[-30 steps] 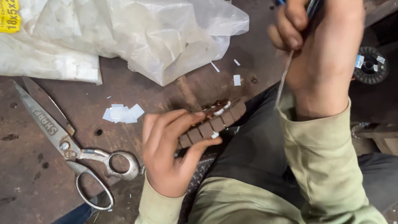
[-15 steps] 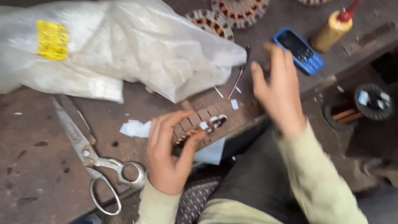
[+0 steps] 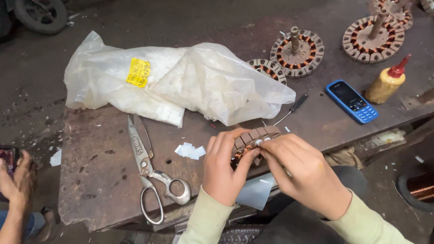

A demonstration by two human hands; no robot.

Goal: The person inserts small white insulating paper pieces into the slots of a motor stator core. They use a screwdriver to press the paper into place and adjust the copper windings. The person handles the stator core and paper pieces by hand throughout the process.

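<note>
**Both hands on the stator**

Left hand (image 3: pixel 223 166) grips the stator (image 3: pixel 249 140) at the bench (image 3: pixel 101 169) front edge, and right hand (image 3: pixel 301 168) pinches at its top beside it. Scissors (image 3: pixel 150 166) lie left, phone (image 3: pixel 351 101) and glue bottle (image 3: pixel 387 82) right.

Rusty workbench (image 3: pixel 102 174): scissors (image 3: pixel 147 163), bag (image 3: pixel 179 82), phone (image 3: pixel 352 101)
</note>
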